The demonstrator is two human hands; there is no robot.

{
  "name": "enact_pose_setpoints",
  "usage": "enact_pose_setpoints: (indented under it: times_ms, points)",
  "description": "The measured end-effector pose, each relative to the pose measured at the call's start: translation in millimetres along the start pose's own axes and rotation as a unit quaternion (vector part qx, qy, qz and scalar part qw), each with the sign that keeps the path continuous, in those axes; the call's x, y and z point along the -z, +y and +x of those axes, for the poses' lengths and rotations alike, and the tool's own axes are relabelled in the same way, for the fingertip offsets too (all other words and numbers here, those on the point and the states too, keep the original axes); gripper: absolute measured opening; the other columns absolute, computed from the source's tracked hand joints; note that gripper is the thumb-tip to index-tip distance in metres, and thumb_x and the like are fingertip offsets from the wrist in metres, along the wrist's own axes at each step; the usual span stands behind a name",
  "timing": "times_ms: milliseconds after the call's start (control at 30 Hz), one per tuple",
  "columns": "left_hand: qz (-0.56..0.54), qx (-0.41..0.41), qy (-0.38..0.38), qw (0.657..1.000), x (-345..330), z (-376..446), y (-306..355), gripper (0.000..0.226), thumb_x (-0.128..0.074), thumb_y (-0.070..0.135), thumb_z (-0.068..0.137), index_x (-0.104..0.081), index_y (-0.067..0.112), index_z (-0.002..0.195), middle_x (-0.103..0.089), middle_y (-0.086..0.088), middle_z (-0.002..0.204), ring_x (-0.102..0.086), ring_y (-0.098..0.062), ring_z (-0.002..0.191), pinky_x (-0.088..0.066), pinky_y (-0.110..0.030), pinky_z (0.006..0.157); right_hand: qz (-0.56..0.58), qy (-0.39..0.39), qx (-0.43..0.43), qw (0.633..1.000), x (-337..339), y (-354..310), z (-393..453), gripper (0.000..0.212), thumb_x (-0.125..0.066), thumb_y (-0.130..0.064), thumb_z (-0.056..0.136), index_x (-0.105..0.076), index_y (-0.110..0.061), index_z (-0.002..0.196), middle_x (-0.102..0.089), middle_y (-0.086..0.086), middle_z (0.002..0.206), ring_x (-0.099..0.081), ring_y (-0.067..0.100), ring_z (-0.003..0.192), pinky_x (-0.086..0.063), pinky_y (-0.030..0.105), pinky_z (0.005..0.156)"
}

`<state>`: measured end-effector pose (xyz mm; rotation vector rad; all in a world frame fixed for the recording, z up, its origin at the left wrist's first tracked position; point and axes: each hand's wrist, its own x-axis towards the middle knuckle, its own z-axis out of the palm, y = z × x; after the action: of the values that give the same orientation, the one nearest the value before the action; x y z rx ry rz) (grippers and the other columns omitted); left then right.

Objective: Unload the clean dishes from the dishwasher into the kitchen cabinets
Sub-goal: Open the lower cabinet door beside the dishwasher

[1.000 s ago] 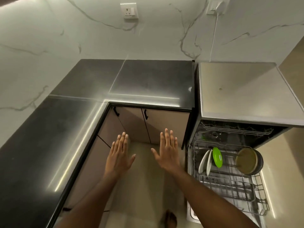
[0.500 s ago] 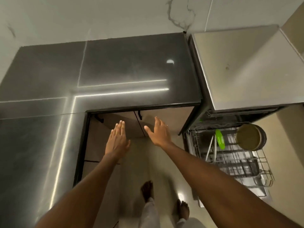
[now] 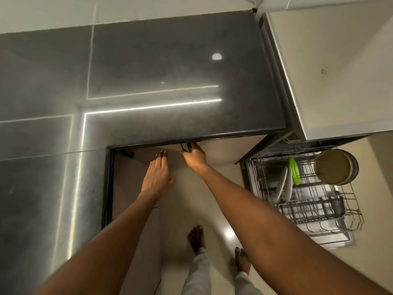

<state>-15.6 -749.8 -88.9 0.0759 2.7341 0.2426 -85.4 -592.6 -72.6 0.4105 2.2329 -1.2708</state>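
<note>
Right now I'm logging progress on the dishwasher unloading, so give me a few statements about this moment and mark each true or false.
1. The right hand is at the black cabinet handle. True.
2. The left hand holds a plate. False: it holds nothing, fingers straight by the cabinet door.
3. The green plate stands in the dishwasher rack. True.
4. The rack is empty. False: white plates and a round pan are in it too.

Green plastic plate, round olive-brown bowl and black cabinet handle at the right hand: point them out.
green plastic plate [image 3: 294, 171]: head view, middle of its edge-on face.
round olive-brown bowl [image 3: 332, 167]: head view, centre of its inside.
black cabinet handle [image 3: 188, 147]: head view, bar beside the right hand [image 3: 194, 157].
</note>
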Motion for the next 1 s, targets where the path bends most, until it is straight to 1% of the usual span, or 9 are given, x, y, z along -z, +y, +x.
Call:
enact_pose_setpoints:
  times_ms: [233,367,467,533,600,700,767,867,1000]
  points:
    - [-0.07,0.003,0.016,0.997,-8.4,-1.7,16.7,0.082,-0.053,0.04,0.104,-0.013,-0.001,0.162,-0.029,-0.024,0.164,-0.029,-0.035,0.153,-0.029,-0.045,0.126,-0.053,0.004,0.023,0.998,0.8,29.4,-21.8,0.053,-0.063,-0.023,0.104,-0.048,-0.009,0.153,-0.058,0.015,0.149,-0.057,0.035,0.134,-0.046,0.035,0.11]
    - [-0.171,0.006,0.044,0.984,-8.6,-12.3,31.5,0.071,-0.028,0.054,0.109,-0.023,0.006,0.162,-0.035,-0.02,0.163,-0.033,-0.031,0.152,-0.031,-0.048,0.125,-0.068,0.003,0.034,0.997,-2.1,51.5,-53.3,0.054,-0.063,-0.018,0.104,-0.046,-0.008,0.154,-0.056,0.016,0.15,-0.055,0.035,0.136,-0.044,0.043,0.114]
    - [-0.227,-0.005,0.094,0.969,-7.3,-14.8,46.7,0.07,-0.021,0.06,0.109,-0.027,0.015,0.162,-0.037,-0.011,0.164,-0.035,-0.024,0.152,-0.03,-0.04,0.125,-0.077,0.002,0.049,0.996,-2.8,71.9,-75.5,0.052,-0.063,-0.017,0.104,-0.046,-0.012,0.153,-0.054,0.013,0.151,-0.055,0.033,0.136,-0.046,0.044,0.113]
    - [-0.261,-0.024,0.083,0.961,-7.9,-14.5,60.5,0.063,-0.024,0.055,0.11,-0.035,0.018,0.159,-0.044,-0.006,0.161,-0.04,-0.02,0.149,-0.031,-0.033,0.121,-0.081,0.002,0.059,0.995,0.8,85.8,-87.7,0.053,-0.063,-0.016,0.104,-0.045,-0.013,0.154,-0.054,0.011,0.153,-0.055,0.032,0.137,-0.045,0.044,0.114]
    - [-0.274,-0.049,0.047,0.959,-10.5,-16.6,74.1,0.054,-0.029,0.047,0.112,-0.049,0.016,0.152,-0.057,-0.006,0.149,-0.051,-0.02,0.14,-0.038,-0.026,0.112,-0.075,-0.002,0.062,0.995,5.6,96.8,-98.0,0.053,-0.062,-0.015,0.104,-0.044,-0.014,0.154,-0.054,0.01,0.153,-0.055,0.033,0.136,-0.045,0.045,0.114]
    - [-0.293,-0.032,0.051,0.954,-18.6,-30.1,98.0,0.042,-0.033,0.037,0.113,-0.066,0.014,0.124,-0.072,-0.003,0.109,-0.068,-0.014,0.103,-0.038,-0.003,0.08,-0.068,-0.004,0.069,0.995,14.4,115.0,-112.8,0.048,-0.059,-0.016,0.106,-0.047,-0.014,0.152,-0.058,0.009,0.15,-0.057,0.035,0.133,-0.046,0.049,0.111]
    - [-0.293,-0.005,0.064,0.954,-20.9,-43.5,112.7,0.036,-0.034,0.036,0.113,-0.067,0.02,0.112,-0.066,0.008,0.09,-0.064,0.003,0.084,-0.038,-0.003,0.067,-0.034,-0.002,0.057,0.998,19.9,126.9,-122.9,0.041,-0.055,-0.018,0.108,-0.05,-0.011,0.148,-0.061,0.011,0.146,-0.058,0.036,0.131,-0.048,0.05,0.109]
    - [-0.296,0.006,0.055,0.954,-28.2,-64.2,128.3,0.031,-0.037,0.035,0.113,-0.066,0.025,0.112,-0.063,0.014,0.084,-0.057,0.021,0.081,-0.04,-0.009,0.063,0.066,0.053,-0.002,0.996,33.6,141.2,-140.9,0.043,-0.05,-0.031,0.111,-0.05,-0.007,0.146,-0.06,0.015,0.144,-0.057,0.033,0.133,-0.047,0.044,0.109]
    - [-0.302,0.018,0.042,0.952,-35.7,-86.4,151.6,0.035,-0.045,0.035,0.111,-0.06,0.03,0.08,-0.063,0.007,0.072,-0.059,0.011,0.068,-0.041,-0.005,0.058,0.097,0.123,0.0,0.988,56.6,152.3,-161.1,0.058,-0.052,-0.04,0.109,-0.041,-0.008,0.157,-0.049,0.014,0.155,-0.047,0.03,0.143,-0.04,0.041,0.119]
